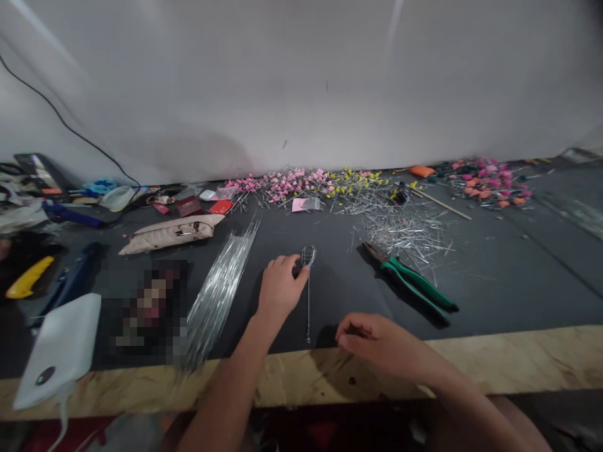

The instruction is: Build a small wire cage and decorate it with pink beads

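On the dark tabletop, my left hand [281, 287] pinches the looped head of a twisted wire piece [308, 301] between thumb and fingers. The wire's straight stem points toward the table's front edge and ends in a small eye. My right hand [370, 339] hovers by the front edge, to the right of that stem, with curled fingers; whether anything small is inside them is hidden. Green-handled pliers [419, 285] lie to the right, jaws pointing back left. A bundle of straight silver wires [219, 289] lies left of my left hand.
Pink flower stems [301, 184], yellow ones [360, 182] and loose wire pieces [409, 232] line the back. A beige pouch [172, 234], a white power bank [63, 351] with a cable, and a yellow-handled tool [31, 277] lie left. The wooden edge [509, 358] runs along the front.
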The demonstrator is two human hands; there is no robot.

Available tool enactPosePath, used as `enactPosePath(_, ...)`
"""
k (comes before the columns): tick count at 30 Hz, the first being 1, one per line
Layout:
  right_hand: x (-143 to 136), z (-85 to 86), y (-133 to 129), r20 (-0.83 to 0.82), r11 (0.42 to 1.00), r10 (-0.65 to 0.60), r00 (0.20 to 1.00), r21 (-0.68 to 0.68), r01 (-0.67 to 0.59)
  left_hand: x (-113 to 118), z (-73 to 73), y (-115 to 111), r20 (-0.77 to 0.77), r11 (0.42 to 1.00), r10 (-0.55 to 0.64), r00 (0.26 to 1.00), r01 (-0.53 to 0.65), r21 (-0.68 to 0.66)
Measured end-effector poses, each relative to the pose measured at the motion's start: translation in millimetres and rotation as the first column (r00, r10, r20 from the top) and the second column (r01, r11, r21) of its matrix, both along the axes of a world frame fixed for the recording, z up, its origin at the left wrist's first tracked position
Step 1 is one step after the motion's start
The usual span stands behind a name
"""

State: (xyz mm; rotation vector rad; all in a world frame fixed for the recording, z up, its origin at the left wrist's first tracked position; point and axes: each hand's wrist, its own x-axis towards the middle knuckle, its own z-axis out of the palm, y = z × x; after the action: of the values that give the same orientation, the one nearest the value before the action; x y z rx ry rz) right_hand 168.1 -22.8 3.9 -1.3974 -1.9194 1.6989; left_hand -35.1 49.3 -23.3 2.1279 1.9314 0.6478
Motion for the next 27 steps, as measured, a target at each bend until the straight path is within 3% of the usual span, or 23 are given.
enactPosePath(4, -1, -4.6, 2, 0.005, 1.0, -0.017, 1.0, 0.017, 0.017, 5, -2.5, 2, -0.096, 0.999, -0.04, 0.995, 0.038, -0.024)
enactPosePath(10, -7, -3.3, 9, -0.005, 0.996, -0.069, 0.998, 0.054, 0.069, 9, 1.8, 0, -0.113, 0.993, -0.108, 0.988, 0.102, -0.055)
enactPosePath(13, -10, -1.4, 18, -0.202, 0.996, -0.084, 0.976, -0.028, 0.08, 12, 1.9, -2, -0.109, 0.991, -0.126, 0.986, 0.12, -0.063)
enactPosePath(16, -9, 0.7, 29, -0.458, 0.99, 0.085, 0.885, -0.062, -0.127, 12, 1.2, -4, -0.083, 0.99, -0.133, 0.988, 0.129, -0.054)
enactPosePath(17, -9, 1.0, 32, -0.454, 0.986, 0.131, 0.881, -0.032, -0.163, 12, 1.1, -5, -0.066, 0.99, -0.136, 0.988, 0.133, -0.051)
enactPosePath(19, -10, 0.0, 36, -0.311, 0.992, 0.122, 0.943, 0.051, -0.111, 11, 1.3, -6, -0.031, 0.988, -0.146, 0.989, 0.145, -0.045)
enactPosePath(22, -16, -5.9, 38, -0.06, 0.965, -0.085, 0.995, 0.244, 0.097, 8, 2.5, -4, -0.003, 0.987, -0.156, 0.988, 0.155, -0.039)
enactPosePath(24, -21, -10.9, 37, -0.009, 0.927, -0.152, 0.988, 0.346, 0.146, 6, 3.2, -2, 0.013, 0.99, -0.14, 0.99, 0.141, -0.019)
enactPosePath(27, -26, -16.1, 36, 0.007, 0.906, -0.167, 0.986, 0.395, 0.15, 4, 3.3, 2, 0.029, 0.983, -0.185, 0.982, 0.185, 0.017)
